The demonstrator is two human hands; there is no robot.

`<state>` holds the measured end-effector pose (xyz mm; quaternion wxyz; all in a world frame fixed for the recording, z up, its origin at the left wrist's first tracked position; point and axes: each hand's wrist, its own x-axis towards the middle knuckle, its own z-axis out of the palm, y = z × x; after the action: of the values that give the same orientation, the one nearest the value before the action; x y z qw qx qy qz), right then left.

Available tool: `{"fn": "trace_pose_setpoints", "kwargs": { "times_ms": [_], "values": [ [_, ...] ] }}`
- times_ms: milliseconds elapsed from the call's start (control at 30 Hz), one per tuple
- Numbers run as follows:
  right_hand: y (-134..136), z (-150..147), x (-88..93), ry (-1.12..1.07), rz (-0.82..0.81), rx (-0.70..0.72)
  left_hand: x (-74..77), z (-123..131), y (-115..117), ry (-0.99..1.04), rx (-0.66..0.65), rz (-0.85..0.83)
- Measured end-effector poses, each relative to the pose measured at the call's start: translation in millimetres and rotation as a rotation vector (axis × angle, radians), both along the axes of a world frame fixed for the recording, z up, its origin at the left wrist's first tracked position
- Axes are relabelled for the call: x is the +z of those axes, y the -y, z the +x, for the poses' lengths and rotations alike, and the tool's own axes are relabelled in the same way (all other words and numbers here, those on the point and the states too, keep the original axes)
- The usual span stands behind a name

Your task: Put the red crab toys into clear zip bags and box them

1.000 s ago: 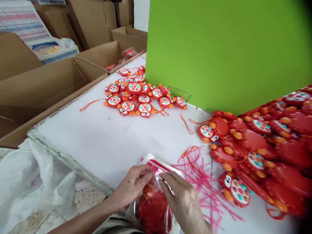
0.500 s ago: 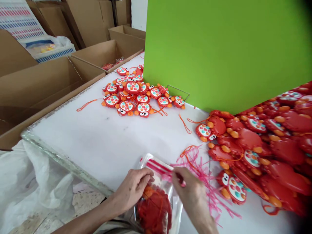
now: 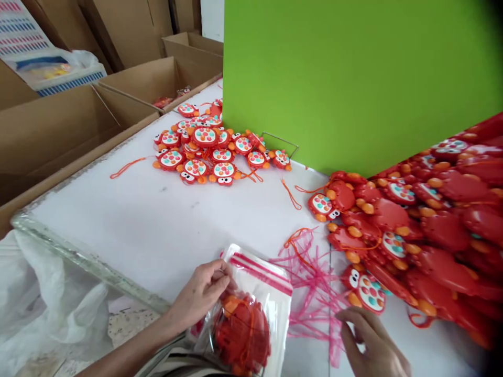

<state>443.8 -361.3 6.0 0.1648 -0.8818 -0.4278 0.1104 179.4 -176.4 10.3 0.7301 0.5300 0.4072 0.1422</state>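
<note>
My left hand (image 3: 210,288) is closed on the upper left edge of a clear plastic bag (image 3: 277,314), its thumb and fingers pinching the film. Inside the bag lies a red crab-shaped toy (image 3: 243,335), back up, with an orange cord across it. Two dark pink bands cross the bag's top end. To the right, my right hand (image 3: 373,340) has its fingers curled, with a pink plastic strip (image 3: 335,348) at its thumb and index fingertips. Beside it lies a tangle of thin pink strips (image 3: 314,277) on the white table (image 3: 168,230).
A large heap of red crab toys (image 3: 440,251) covers the right side. Another group of these toys (image 3: 204,137) sits further back. A green panel (image 3: 346,78) stands behind, with a wire loop at its base. Open cardboard boxes (image 3: 51,125) line the table's left edge.
My right hand has moved away from the bag's top, right and down, to beside the pink strips. The bag's banded end is now uncovered. My left hand still grips the bag.
</note>
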Motion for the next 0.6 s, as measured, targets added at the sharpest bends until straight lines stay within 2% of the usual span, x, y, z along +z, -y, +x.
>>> {"fn": "trace_pose_setpoints", "kwargs": {
  "times_ms": [67,133,200,267,400,500,600],
  "values": [
    [-23,-27,2.0,-0.215,0.097,0.022,0.2,0,0,0.005,0.008,-0.008],
    [-44,-48,-1.5,-0.500,0.103,0.003,0.1,0,1,-0.007,0.013,-0.011],
    [-60,-59,-9.3,-0.743,0.073,0.002,0.1,-1,1,-0.023,0.012,-0.019],
    [-68,-60,-17.8,-0.888,0.057,0.040,0.4,-3,1,-0.037,-0.006,-0.010],
    [-67,-52,-25.3,-0.968,0.067,0.130,0.3,-9,-3,-0.097,-0.072,0.067],
    [-61,-52,-23.3,-0.925,0.099,0.137,-3.5,-12,-6,-0.128,-0.077,0.157],
    [-57,-56,-19.6,-0.834,0.146,0.232,-10.1,-11,-2,-0.122,-0.036,0.146]
  ]
}}
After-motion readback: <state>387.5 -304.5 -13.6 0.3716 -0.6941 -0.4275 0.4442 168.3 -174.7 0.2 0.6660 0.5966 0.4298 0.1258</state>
